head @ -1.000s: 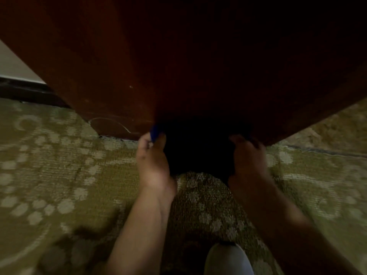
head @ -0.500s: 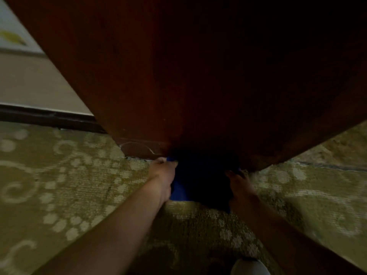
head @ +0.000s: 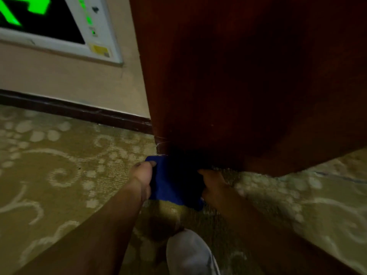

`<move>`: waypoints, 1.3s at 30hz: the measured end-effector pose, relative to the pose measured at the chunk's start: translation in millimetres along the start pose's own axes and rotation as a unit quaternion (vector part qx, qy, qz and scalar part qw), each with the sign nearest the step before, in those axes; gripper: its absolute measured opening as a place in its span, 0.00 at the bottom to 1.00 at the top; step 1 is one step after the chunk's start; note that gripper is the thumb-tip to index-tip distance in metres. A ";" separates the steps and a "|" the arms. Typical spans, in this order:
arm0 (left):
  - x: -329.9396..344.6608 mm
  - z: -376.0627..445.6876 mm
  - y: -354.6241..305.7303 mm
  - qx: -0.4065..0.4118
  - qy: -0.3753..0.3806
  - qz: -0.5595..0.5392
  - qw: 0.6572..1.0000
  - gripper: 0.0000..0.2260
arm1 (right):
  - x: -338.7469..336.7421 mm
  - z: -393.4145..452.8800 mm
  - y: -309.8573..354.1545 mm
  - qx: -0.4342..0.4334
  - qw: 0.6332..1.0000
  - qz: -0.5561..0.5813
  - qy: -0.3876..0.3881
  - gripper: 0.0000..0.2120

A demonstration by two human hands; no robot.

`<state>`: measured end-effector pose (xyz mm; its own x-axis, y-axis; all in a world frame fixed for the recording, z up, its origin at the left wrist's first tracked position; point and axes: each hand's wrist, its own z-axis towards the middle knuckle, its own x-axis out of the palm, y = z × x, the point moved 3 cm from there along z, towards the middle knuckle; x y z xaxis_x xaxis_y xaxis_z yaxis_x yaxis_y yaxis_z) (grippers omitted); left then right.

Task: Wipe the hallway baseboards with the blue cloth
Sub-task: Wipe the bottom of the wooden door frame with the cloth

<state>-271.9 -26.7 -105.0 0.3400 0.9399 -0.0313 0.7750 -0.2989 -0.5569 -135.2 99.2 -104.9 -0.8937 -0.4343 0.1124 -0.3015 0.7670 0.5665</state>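
The left hand [head: 142, 176] and right hand [head: 213, 184] are both seen gripping a blue cloth [head: 174, 185], one at each side edge, fingers curled round the fabric. The cloth, soft and fuzzy, is held spread between them, low against the foot of a dark reddish wooden panel [head: 238, 76] and just above the carpet [head: 49, 175]. A dark baseboard [head: 79, 111] is seen running along the beige wall [head: 69, 80] to the panel's left. The carpet is woven, olive, with pale swirls and dots. A white-framed sign [head: 59, 22] with green lit shapes is mounted on the wall; its yellow label cannot be read. A white shoe [head: 190, 255] is visible below.
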 end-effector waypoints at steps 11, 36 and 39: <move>20.5 -1.9 -21.3 0.028 0.130 -0.188 0.973 0.15 | 28.7 -15.7 28.8 0.004 0.992 0.124 0.001 0.18; 38.8 -47.1 -30.3 0.127 0.128 -0.155 0.971 0.13 | 10.6 -30.1 39.2 -0.043 0.990 0.126 -0.050 0.17; 57.2 -71.2 -32.2 0.196 0.166 -0.152 0.954 0.14 | -23.7 -47.7 65.0 -0.115 0.985 0.129 -0.023 0.15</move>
<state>-239.5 24.9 -29.7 0.3322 0.8497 0.4094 0.6279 0.1247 -0.7683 -117.8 136.8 -31.8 -0.9462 -0.2128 0.2438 0.0168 0.7199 0.6939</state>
